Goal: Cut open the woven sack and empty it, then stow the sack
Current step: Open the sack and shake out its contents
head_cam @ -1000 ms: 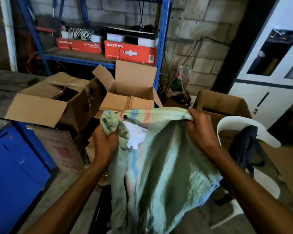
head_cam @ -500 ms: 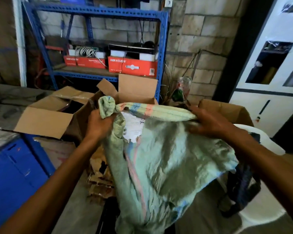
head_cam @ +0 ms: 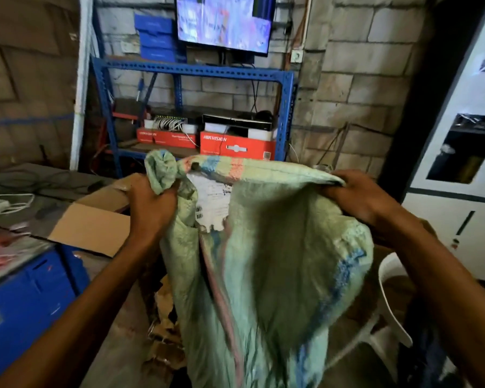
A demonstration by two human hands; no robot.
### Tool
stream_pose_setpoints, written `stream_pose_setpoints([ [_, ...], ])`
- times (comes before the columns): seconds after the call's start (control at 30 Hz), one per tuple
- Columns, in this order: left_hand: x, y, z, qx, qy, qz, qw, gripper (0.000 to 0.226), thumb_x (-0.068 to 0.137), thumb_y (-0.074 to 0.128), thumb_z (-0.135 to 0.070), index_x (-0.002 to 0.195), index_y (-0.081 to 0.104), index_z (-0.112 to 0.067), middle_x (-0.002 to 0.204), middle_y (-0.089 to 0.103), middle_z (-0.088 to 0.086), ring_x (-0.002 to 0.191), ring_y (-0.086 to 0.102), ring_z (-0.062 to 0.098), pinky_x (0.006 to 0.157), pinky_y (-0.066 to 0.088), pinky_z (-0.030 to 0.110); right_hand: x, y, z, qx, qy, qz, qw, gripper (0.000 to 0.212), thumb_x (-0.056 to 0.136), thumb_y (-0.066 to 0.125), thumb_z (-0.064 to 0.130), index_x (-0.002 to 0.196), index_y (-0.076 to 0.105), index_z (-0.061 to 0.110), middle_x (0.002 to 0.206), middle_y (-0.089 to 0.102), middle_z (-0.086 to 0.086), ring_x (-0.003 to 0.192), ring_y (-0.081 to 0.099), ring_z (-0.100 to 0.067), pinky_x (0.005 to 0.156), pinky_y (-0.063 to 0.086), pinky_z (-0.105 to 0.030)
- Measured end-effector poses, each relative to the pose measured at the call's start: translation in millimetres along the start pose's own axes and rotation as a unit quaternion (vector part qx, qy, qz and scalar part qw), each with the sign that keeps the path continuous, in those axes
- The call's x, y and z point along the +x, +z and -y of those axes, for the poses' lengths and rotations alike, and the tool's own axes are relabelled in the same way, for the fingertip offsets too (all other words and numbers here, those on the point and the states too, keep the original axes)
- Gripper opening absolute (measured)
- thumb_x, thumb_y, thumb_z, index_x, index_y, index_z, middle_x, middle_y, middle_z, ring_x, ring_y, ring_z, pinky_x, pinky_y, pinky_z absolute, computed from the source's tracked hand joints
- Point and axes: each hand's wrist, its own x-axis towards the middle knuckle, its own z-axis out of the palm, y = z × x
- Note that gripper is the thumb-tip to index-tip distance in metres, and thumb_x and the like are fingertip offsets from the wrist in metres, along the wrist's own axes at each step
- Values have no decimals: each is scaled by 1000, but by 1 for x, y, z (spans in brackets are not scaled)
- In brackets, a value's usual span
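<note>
A pale green woven sack (head_cam: 269, 247) with pink and blue stripes hangs limp in front of me, held up by its top edge. A white shipping label (head_cam: 212, 204) is stuck near its upper left. My left hand (head_cam: 151, 204) grips a bunched, knotted corner of the sack. My right hand (head_cam: 360, 196) pinches the other end of the top edge. The sack's lower part drops out of view at the bottom.
An open cardboard box (head_cam: 95, 228) sits left of the sack, beside a blue crate (head_cam: 25, 298). Blue metal shelving (head_cam: 287, 113) with red boxes (head_cam: 237, 145) stands behind, a screen (head_cam: 223, 21) above it. A white plastic chair (head_cam: 387, 278) and white cabinet (head_cam: 459, 175) are on the right.
Both hands have lifted the sack higher, and my head has tilted up, bringing the screen and the shelf's top into view. The cardboard boxes are now mostly hidden behind the sack.
</note>
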Motion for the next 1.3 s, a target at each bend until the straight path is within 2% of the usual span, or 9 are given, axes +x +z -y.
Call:
stream_pose_setpoints([
  [0.23,12,3,-64,-1,-16,33,999,34,84,68,-22,116,65,-11,109,64,-2,101,61,13,84,46,26,17,-1,37,231,88,130,960,13,89,56,12,98,63,7,73,69,-8,52,66,-13,55,57,-23],
  [0.43,-86,31,-64,-87,-15,349,933,68,75,77,-12,134,42,-14,119,60,-14,101,58,-17,80,45,4,12,48,47,367,114,215,898,19,90,48,8,96,65,3,83,70,-13,70,67,-24,69,58,-34],
  [0.63,-92,28,-62,-75,-62,107,990,44,80,65,4,122,58,-2,110,69,9,104,66,25,74,53,11,-10,42,-3,322,-64,264,907,64,80,69,22,136,39,23,128,56,3,101,60,3,84,52,-17],
  [0.73,-96,17,-83,-278,-239,159,917,29,77,62,-4,105,71,-3,90,76,10,84,73,26,60,58,25,-34,62,-34,245,-167,293,909,125,58,87,35,143,-5,44,155,15,10,139,25,-6,110,34,-32],
  [0.8,-111,17,-96,-352,-329,199,853,21,73,60,-15,76,78,-4,73,76,12,64,73,23,51,58,28,-49,81,-39,304,-200,272,891,115,63,83,24,146,5,29,152,30,1,139,31,-12,108,37,-30],
  [0.87,-121,25,-94,-274,-351,166,880,26,82,56,-19,85,77,-3,77,76,13,65,73,24,58,59,30,-60,92,-31,359,-196,205,889,72,72,67,3,136,37,18,128,55,0,125,50,-14,94,45,-19],
  [1.03,-138,3,-87,130,-6,-69,989,72,76,69,-32,138,37,-18,133,55,5,121,54,19,100,46,38,-65,92,-38,309,-167,86,932,45,72,53,12,117,57,17,105,62,7,103,61,-13,73,45,-12],
  [1.13,-175,9,-102,191,217,55,956,66,87,56,-43,144,24,-32,148,32,-13,138,30,1,112,26,19,-60,79,-30,318,-185,128,921,42,78,58,5,119,56,13,111,61,4,107,59,-15,80,46,-22],
  [1.3,-170,-6,-69,294,135,162,932,79,78,56,-53,144,30,-21,140,48,15,126,48,29,96,42,32,-65,68,-23,321,-239,250,882,40,79,68,5,118,58,15,119,62,-5,102,58,0,90,48,-20],
])
